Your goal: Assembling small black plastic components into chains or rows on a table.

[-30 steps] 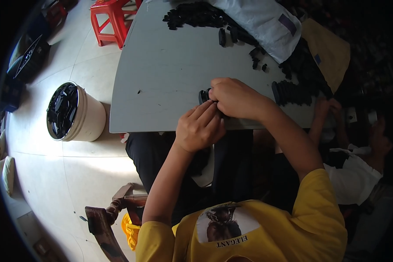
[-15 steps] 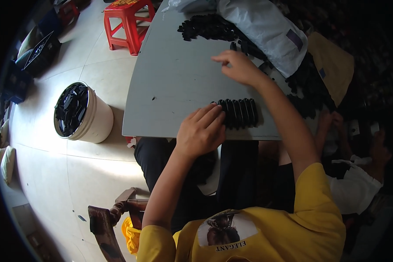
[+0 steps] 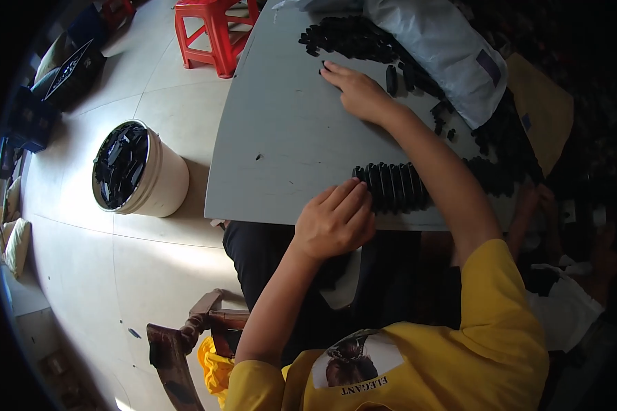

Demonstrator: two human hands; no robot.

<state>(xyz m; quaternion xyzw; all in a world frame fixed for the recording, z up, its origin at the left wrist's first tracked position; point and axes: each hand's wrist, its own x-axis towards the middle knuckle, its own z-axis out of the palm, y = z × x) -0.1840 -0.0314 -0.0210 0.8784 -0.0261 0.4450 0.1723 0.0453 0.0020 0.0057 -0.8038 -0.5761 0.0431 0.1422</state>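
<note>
A row of long, narrow black pieces (image 3: 394, 186) with rounded ends and pale edge lines is packed side by side near the table's front edge. My left hand (image 3: 336, 218) is closed at the row's left end, its fingers curled against the nearest piece; the thumb side is partly hidden. Stretched to the far side, my right hand (image 3: 360, 92) has its fingers together, with a small dark piece (image 3: 322, 68) at the tips. Just beyond lies a loose heap of small black pieces (image 3: 346, 40). One long black piece (image 3: 391, 80) lies alone right of that hand.
A white plastic bag (image 3: 445, 58) and a brown sheet or bag (image 3: 545, 113) lie on the grey table (image 3: 267, 137). Left of it stand a pale bucket (image 3: 164, 181) filled with black pieces and a red stool (image 3: 216, 38). Another person's hands (image 3: 535, 202) show dimly at right.
My right hand has moved farther out to the heap's near edge, and a small dark piece now shows at its fingertips. My left hand stays at the row; the whole view has shifted slightly.
</note>
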